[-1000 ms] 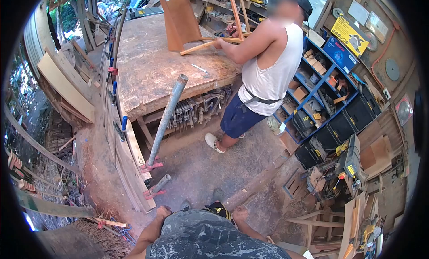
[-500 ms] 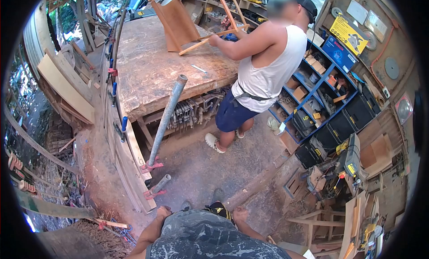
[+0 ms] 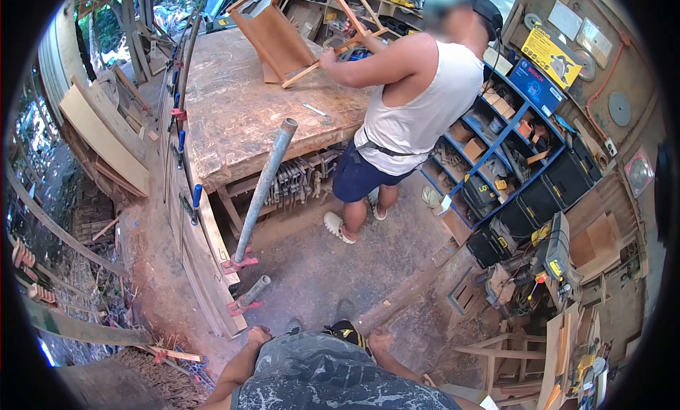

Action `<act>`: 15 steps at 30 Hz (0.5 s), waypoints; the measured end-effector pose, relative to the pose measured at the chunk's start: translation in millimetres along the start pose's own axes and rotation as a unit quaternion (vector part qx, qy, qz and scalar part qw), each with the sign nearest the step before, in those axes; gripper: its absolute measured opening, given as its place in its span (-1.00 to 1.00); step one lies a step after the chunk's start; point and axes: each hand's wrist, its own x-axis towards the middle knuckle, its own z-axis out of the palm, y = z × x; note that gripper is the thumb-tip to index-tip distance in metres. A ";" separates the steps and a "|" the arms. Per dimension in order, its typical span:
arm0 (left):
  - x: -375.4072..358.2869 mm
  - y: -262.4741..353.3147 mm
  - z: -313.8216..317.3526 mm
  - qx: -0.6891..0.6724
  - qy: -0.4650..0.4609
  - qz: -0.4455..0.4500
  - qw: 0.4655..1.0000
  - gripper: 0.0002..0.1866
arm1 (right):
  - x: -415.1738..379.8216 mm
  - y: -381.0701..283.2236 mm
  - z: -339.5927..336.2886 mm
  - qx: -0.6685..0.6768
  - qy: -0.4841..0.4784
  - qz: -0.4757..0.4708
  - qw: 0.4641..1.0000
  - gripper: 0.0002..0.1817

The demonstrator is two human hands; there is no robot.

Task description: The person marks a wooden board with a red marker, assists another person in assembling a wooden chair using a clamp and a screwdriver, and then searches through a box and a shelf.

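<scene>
My left hand [image 3: 260, 335] is at my waist on the left, fingers loosely curled, with nothing visible in it. The nearest things to it are a short metal pipe [image 3: 256, 289] and its red clamp jaw [image 3: 244, 306]. On the other side of my body, my right hand [image 3: 380, 338] is also curled and nothing shows in it. It is beside a dark item with yellow marks [image 3: 347, 333] at my waist. Ahead, a co-worker [image 3: 425, 91] in a white sleeveless top grips the legs of a tilted wooden chair [image 3: 283, 42] on the workbench [image 3: 234, 105].
A tall pipe clamp [image 3: 265, 190] rises in front of the bench, beside long boards [image 3: 202, 275]. Several clamps [image 3: 297, 183] hang under the benchtop. Blue shelving [image 3: 489, 151] with tools stands at right, near black toolboxes [image 3: 528, 205]. Wood pieces [image 3: 559, 353] lean at lower right.
The co-worker has leaned and shifted left toward the bench. The chair has moved slightly left in their hands. My own hands have stayed in place.
</scene>
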 end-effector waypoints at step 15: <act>2.4 -1.4 1.7 0.000 0.003 0.004 1.000 -0.67 | -2.1 6.0 0.1 -0.031 0.016 -0.010 0.999 -0.69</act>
